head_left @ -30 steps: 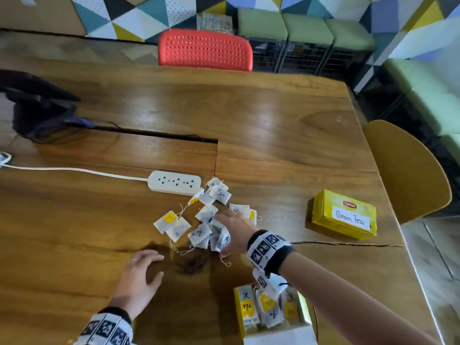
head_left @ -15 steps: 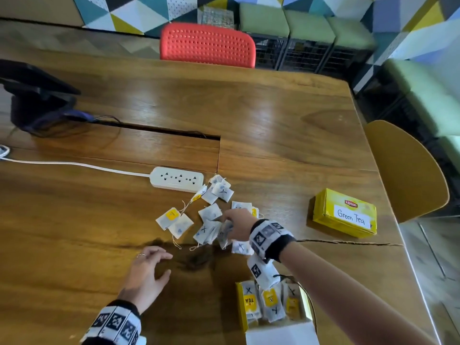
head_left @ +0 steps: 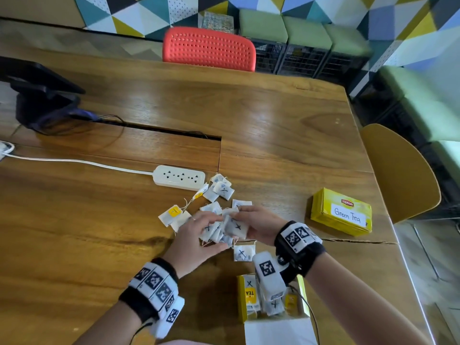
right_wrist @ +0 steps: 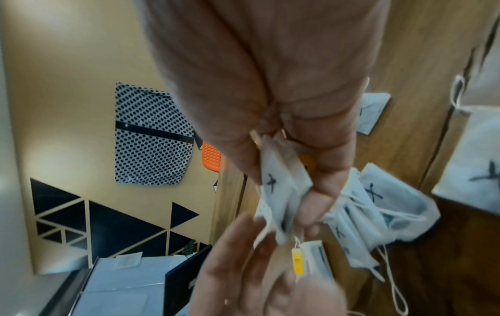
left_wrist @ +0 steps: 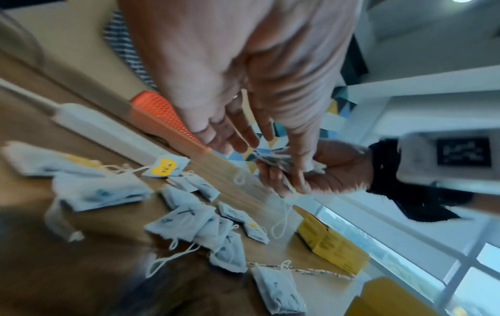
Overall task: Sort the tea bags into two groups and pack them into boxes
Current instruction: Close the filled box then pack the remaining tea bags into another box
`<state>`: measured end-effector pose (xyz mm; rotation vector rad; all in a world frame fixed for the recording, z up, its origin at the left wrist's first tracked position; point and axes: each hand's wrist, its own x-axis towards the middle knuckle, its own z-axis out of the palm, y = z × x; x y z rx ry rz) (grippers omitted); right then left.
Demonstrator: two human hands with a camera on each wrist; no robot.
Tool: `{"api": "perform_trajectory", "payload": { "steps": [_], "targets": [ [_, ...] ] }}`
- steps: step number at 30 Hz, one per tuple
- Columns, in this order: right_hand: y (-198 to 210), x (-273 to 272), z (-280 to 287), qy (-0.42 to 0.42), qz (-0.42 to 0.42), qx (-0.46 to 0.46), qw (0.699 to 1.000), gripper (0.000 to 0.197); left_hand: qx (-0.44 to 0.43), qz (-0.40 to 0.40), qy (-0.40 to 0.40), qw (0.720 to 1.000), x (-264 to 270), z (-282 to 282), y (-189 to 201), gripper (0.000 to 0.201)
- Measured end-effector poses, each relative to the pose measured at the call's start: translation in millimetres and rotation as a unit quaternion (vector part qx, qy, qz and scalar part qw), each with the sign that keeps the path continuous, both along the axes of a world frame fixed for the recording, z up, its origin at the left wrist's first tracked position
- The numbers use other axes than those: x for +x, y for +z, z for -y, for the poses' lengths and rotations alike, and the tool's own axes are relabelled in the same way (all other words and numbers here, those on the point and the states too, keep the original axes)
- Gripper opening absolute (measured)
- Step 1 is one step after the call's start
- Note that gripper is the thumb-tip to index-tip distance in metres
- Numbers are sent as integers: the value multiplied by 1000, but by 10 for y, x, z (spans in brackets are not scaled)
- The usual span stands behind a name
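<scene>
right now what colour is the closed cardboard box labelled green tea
The closed cardboard box labelled Green Tea is yellow, with a white handwritten label; the head view shows it best.

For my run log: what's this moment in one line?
right hand: grips X bags | left hand: open, reaching in | open box: part-filled

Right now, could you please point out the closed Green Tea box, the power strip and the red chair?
Green Tea box (head_left: 348, 215): head view, its white handwritten label.
Power strip (head_left: 179, 177): head view, its socket face.
Red chair (head_left: 209, 49): head view, its perforated backrest.
</scene>
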<state>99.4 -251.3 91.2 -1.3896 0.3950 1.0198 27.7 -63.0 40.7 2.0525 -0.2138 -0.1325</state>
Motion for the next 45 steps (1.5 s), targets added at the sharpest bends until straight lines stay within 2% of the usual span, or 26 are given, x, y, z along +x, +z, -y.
{"api": "perform_trajectory", "payload": {
  "steps": [3, 7, 10, 12, 15, 18, 21, 25, 28, 30, 32, 34, 36, 38, 40, 42, 45],
  "targets": [
    [13, -37, -44, -16, -5, 21, 1000, 18, 37, 46, -35, 998, 106, 126, -18, 48],
    [-15, -47, -46, -25, 4, -1, 1000, 29, 73, 57, -38, 995, 184, 181, -3, 49],
    [-20, -40, -18, -50, -17, 9, 999, 30, 50, 65, -34, 996, 209, 212, 24, 34],
    [-8, -39, -3, -60, -28, 22, 998, 28, 9, 28, -4, 1000, 226, 230, 31, 25],
    [30, -42, 4, -45, -19, 14, 999, 27, -72, -86, 48, 993, 244, 220, 16, 29],
    [27, -36, 17, -43, 1, -1, 999, 26, -172, -172, 57, 968, 241, 228, 22, 29],
    [17, -32, 45, -62, 40, -36, 997, 17, -259, -210, 115, 936, 257, 263, 59, 21],
    [60, -21, 91, -79, 146, -89, 982, 19, -304, -245, 138, 910, 272, 251, 102, 22],
    [110, -18, 77, -41, 291, -147, 945, 16, -323, -321, 119, 883, 285, 272, 135, 22],
    [110, -17, 42, -5, 396, -191, 898, 21, -371, -375, 139, 838, 294, 313, 179, 23],
    [61, -30, 23, 47, 500, -212, 838, 21, -420, -393, 151, 804, 298, 340, 221, 35],
    [0, -69, 13, 88, 576, -189, 790, 17, -427, -382, 139, 808, 304, 352, 242, 44],
    [-23, -110, 16, 109, 597, -185, 773, 16, -407, -368, 140, 824, 306, 359, 250, 33],
    [-21, -120, 45, 112, 580, -197, 782, 21, -395, -358, 145, 834, 312, 358, 219, 17],
    [-4, -105, 103, 92, 512, -179, 835, 30, -396, -350, 147, 836, 320, 340, 180, 11],
    [20, -74, 153, 64, 452, -152, 877, 36, -409, -347, 147, 831, 317, 305, 175, 11],
    [83, -40, 192, -7, 391, -111, 914, 24, -445, -345, 135, 816, 311, 276, 211, 21]
  ]
}}
